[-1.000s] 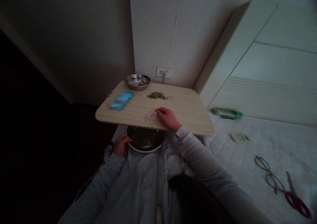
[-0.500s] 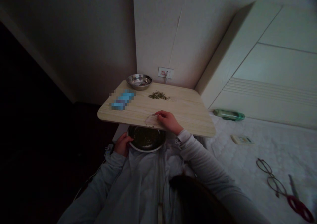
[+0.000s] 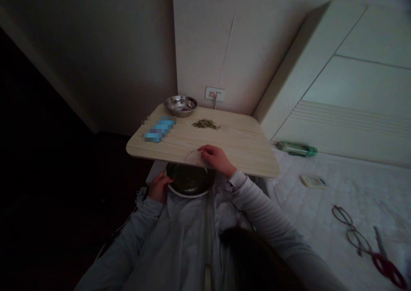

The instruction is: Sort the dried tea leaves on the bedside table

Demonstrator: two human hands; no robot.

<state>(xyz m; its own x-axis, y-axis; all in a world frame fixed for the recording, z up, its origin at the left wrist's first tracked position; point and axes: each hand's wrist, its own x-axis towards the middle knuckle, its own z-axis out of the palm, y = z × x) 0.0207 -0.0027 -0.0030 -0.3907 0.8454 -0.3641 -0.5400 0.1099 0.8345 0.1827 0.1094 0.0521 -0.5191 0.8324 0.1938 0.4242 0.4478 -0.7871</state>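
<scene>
My left hand [image 3: 158, 188] grips the pan [image 3: 189, 196]; my right hand [image 3: 217, 159] pinches the clear sheet [image 3: 193, 157], probably light, flexible: hold its edge.

Near the worktop's [image 3: 237, 147] far left corner, a bowl [image 3: 180, 106] is shining like polished metal. The worktop is showing smooth, pale wood grain with a low sheen. Beyond its right edge, the bed's [image 3: 295, 205] quilted cloth is looking matt and puckered.
</scene>
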